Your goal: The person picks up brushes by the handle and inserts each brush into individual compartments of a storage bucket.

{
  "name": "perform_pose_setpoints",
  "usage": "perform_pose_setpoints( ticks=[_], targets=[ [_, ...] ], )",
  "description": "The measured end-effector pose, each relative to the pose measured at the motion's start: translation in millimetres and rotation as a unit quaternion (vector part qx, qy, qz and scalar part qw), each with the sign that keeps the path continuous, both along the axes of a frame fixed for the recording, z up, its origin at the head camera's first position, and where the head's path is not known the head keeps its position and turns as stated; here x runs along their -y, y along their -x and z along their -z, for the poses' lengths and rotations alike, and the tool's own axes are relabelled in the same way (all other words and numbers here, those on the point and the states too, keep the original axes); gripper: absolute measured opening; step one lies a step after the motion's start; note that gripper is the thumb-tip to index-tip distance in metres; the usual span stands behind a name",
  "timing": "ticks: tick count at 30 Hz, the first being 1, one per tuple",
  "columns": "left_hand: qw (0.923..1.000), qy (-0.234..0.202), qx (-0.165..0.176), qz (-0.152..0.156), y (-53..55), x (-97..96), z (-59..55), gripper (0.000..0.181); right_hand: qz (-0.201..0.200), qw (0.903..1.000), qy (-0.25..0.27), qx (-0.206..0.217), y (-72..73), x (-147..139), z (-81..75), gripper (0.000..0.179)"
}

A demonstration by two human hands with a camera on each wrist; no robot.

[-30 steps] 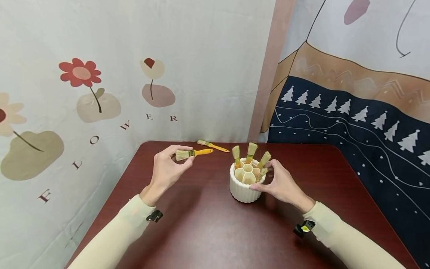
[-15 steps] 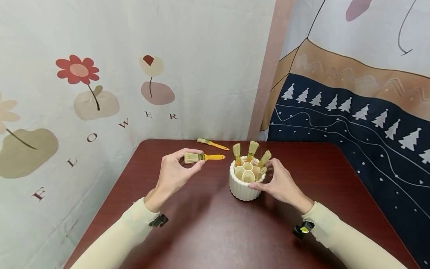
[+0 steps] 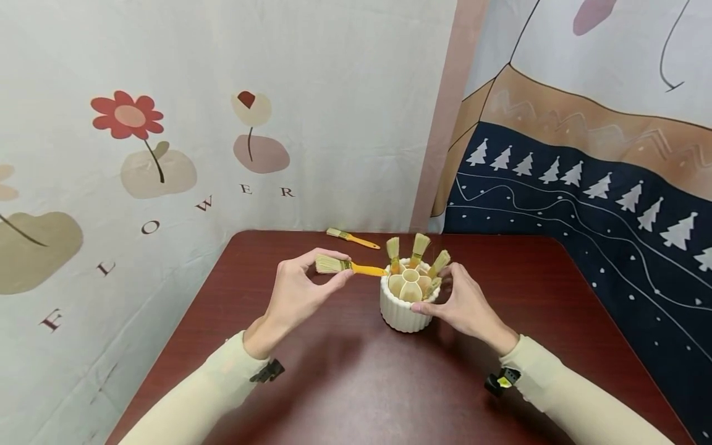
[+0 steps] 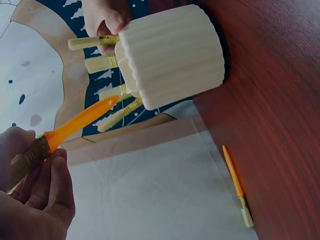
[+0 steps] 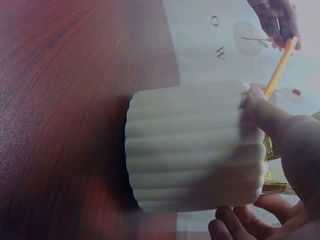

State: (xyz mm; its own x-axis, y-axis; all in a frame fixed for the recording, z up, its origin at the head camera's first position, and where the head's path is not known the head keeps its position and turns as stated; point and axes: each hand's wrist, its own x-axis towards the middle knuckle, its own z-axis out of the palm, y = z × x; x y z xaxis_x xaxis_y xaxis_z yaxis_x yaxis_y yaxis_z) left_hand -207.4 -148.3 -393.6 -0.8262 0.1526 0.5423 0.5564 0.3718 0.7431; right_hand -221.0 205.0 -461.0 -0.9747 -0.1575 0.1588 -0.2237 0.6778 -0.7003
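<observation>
My left hand (image 3: 303, 287) pinches a paintbrush (image 3: 367, 270) by its metal band, bristles toward the palm. Its yellow handle points right, the tip right at the rim of a white ribbed holder (image 3: 405, 318). Around the holder's far and right sides several brushes (image 3: 419, 247) stand bristles up in petal-shaped compartments; the near and left compartments show no brush. My right hand (image 3: 470, 303) grips the holder's right side, thumb at the front rim. In the right wrist view the thumb (image 5: 270, 112) lies on the rim and the other fingers reach round the far side.
Another yellow-handled paintbrush (image 3: 356, 239) lies at the back edge of the dark red table (image 3: 356, 383). A printed cloth (image 3: 345, 123) with flowers hangs behind the table, and a navy cloth with trees (image 3: 556, 204) hangs on the right.
My left hand has carried the paintbrush right and slightly nearer, bringing its handle tip up to the holder's rim. The right hand keeps its grip on the holder.
</observation>
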Motion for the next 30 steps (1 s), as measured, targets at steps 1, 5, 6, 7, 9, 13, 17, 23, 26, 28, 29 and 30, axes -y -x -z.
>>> perform_pose_setpoints(
  ticks=[1, 5, 6, 7, 9, 13, 17, 23, 26, 28, 29, 30],
  targets=[
    [1.0, -0.002, 0.001, 0.004, -0.5, -1.1, -0.1, 0.025, 0.001, 1.0, 0.0, 0.002, -0.3, 0.5, -0.3, 0.09],
    [0.9996, -0.006, 0.009, 0.024, -2.1, -6.1, 0.5, 0.023, 0.006, 1.0, -0.004, 0.006, -2.1, 1.9, -0.8, 0.091],
    [0.9996, -0.005, 0.011, 0.027, -2.2, -7.3, 0.9, 0.023, 0.007, 0.9999, -0.004, 0.006, -2.7, 2.4, -0.9, 0.092],
    [0.9994, -0.004, 0.013, 0.031, -2.2, -8.6, 1.5, 0.022, 0.009, 0.9999, -0.005, 0.007, -3.3, 2.8, -1.0, 0.092],
    [0.9992, -0.004, 0.017, 0.036, -1.7, -11.3, 2.9, 0.021, 0.011, 0.9999, -0.007, 0.007, -4.3, 3.5, -1.2, 0.093],
    [0.999, 0.002, 0.02, 0.041, 2.3, -17.6, 7.5, 0.019, 0.013, 0.9999, -0.01, 0.005, -5.2, 4.7, -1.8, 0.093],
    [0.9987, 0.005, 0.022, 0.046, 8.2, -24.2, 13.1, 0.017, 0.011, 0.9998, -0.014, 0.004, -5.5, 5.1, -2.0, 0.093],
    [0.9986, 0.007, 0.022, 0.048, 16.0, -33.3, 20.2, 0.016, 0.01, 0.9998, -0.012, 0.007, -5.3, 5.6, -1.9, 0.094],
    [0.9986, 0.01, 0.024, 0.045, 19.7, -37.7, 23.8, 0.016, 0.012, 0.9998, -0.011, 0.007, -5.5, 5.5, -2.2, 0.093],
    [0.9985, 0.009, 0.027, 0.046, 22.4, -40.6, 26.0, 0.017, 0.011, 0.9999, -0.011, 0.005, -5.8, 5.6, -2.2, 0.093],
    [0.9984, 0.009, 0.029, 0.048, 23.6, -42.2, 26.9, 0.017, 0.011, 0.9999, -0.012, 0.003, -5.9, 5.7, -2.2, 0.093],
    [0.9982, 0.009, 0.03, 0.05, 24.8, -43.8, 27.7, 0.017, 0.01, 0.9999, -0.012, 0.001, -5.9, 5.8, -2.3, 0.093]
  ],
)
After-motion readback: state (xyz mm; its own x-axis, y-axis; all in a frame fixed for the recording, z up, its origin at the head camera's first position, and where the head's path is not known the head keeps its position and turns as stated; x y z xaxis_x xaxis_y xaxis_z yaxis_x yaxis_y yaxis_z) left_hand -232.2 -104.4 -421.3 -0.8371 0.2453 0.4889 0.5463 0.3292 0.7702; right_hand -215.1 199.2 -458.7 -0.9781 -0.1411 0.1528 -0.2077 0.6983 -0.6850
